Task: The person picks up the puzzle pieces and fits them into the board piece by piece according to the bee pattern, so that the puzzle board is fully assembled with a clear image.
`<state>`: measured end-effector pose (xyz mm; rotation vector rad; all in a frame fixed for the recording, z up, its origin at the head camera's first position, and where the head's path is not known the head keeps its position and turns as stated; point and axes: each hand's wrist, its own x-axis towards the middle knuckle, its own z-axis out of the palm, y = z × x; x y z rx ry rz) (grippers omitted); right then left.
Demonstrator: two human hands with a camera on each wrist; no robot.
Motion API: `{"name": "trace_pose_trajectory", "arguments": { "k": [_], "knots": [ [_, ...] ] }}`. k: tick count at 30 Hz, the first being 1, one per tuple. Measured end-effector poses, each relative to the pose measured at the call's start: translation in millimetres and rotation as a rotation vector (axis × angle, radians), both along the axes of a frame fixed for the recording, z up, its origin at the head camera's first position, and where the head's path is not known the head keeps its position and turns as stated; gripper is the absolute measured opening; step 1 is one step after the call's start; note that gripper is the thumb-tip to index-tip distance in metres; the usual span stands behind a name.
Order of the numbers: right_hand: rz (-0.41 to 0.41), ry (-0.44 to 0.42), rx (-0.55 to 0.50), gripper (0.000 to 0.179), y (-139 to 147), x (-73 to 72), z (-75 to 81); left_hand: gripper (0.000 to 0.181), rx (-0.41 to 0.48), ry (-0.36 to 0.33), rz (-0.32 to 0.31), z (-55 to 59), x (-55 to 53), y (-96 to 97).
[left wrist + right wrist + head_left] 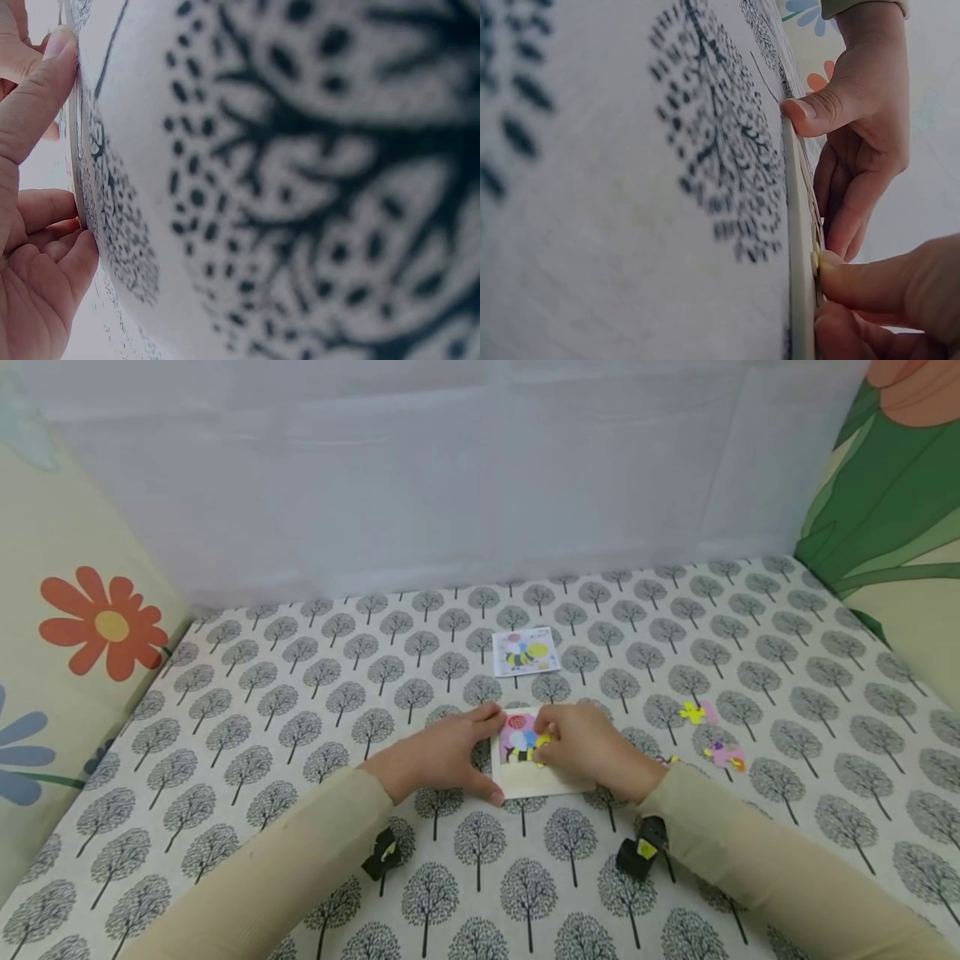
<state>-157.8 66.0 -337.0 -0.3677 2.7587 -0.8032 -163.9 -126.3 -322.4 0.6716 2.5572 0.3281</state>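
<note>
A white-framed puzzle board [551,785] lies on the cloth, its upper part filled with pink, blue, yellow and black-striped pieces and its lower strip bare and pale. My left hand [442,747] holds the board's left edge, thumb at the near corner and fingertips at the far one. Over the board's right half, my right hand [588,747] pinches a yellow puzzle piece [816,262] against the surface with thumb and fingers. Much of that piece and the board's right side are hidden by the right hand.
Beyond the board lies a picture card [527,652] with a striped bee. To the right are loose puzzle pieces: a yellow one [693,712], a pink-and-purple one [725,754], and one partly hidden by the right wrist. A tree-print cloth [300,802] covers the table.
</note>
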Motion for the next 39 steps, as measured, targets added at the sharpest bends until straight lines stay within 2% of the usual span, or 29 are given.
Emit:
{"name": "trace_pose_trajectory", "arguments": {
  "k": [7,15,24,33,39],
  "knots": [
    [0.042,0.015,0.063,0.018,-0.7,0.0,1.1,0.109,0.001,0.0,-0.017,0.0,-0.8,0.8],
    [0.168,0.016,0.212,0.01,-11.2,-4.0,11.2,0.109,0.007,-0.007,-0.015,1.1,-0.9,0.5],
    [0.201,-0.014,0.232,0.01,-13.8,-7.4,15.9,0.109,0.008,-0.009,-0.005,1.5,-0.1,0.6],
    [0.167,-0.055,0.154,0.019,-11.9,-16.4,17.8,0.11,0.017,-0.003,-0.008,2.2,-0.6,0.8],
    [0.172,-0.043,0.003,0.013,4.0,-16.2,6.4,0.11,0.023,0.003,-0.009,1.3,-0.3,0.3]
  ]
}}
